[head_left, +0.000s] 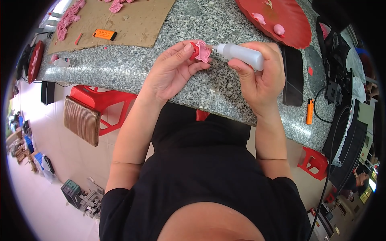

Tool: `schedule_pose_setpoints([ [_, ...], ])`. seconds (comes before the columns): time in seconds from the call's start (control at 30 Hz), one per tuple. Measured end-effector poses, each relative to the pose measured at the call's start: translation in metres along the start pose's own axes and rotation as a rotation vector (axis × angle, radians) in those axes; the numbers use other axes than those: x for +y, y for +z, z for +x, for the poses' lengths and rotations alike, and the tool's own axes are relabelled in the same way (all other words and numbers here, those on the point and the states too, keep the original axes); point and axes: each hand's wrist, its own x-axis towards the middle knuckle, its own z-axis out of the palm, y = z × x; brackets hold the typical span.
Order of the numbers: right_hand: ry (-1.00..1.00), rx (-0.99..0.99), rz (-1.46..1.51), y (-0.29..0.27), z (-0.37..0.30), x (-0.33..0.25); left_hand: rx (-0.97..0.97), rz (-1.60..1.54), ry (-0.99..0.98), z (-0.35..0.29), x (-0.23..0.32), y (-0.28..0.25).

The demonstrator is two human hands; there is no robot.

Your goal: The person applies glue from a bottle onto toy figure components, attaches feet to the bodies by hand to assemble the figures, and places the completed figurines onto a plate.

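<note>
Between the thumb and fingers of my left hand (173, 69) is a small pink and red molded piece (202, 52) with a scalloped outline; its exact kind I cannot make out. My right hand (263, 74) is wrapped round a translucent white squeeze bottle (245, 55), tilted nearly level. The bottle's thin nozzle points left and meets or nearly meets the right edge of the pink piece. Both hands are just above the speckled granite table (193, 90), near its front edge.
Pink pieces (70, 18) and an orange lighter (105, 34) lie on brown cardboard (132, 30). A red scalloped tray (295, 24) holds small pink parts. At right are a dark phone-like slab (293, 76) and another orange lighter (309, 111). A red stool (90, 98) stands left.
</note>
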Motion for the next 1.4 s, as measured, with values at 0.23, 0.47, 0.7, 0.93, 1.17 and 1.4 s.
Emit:
schedule_pose_setpoints([
  [0.23,-0.008,0.015,0.002,0.0019,-0.0013,0.0023,0.012,0.013,-0.004,-0.0008,0.0011,0.0030],
  [0.47,-0.018,0.011,0.018,0.0011,-0.0010,0.0009,0.016,0.013,-0.006,-0.0004,0.0002,0.0001],
  [0.7,0.013,0.019,0.009,0.0011,-0.0004,-0.0007,0.015,0.011,-0.008,-0.0004,0.0006,0.0013],
  [0.93,0.007,0.006,0.018,0.0009,-0.0016,-0.0019,0.008,-0.003,-0.003,-0.0009,0.0001,0.0018],
  [1.17,0.011,0.054,-0.007,0.0005,-0.0018,0.0010,0.042,0.021,-0.007,-0.0005,-0.0005,0.0011],
  [1.4,0.016,0.016,-0.017,-0.0001,-0.0007,0.0002,0.036,0.010,-0.004,-0.0011,0.0005,0.0034],
])
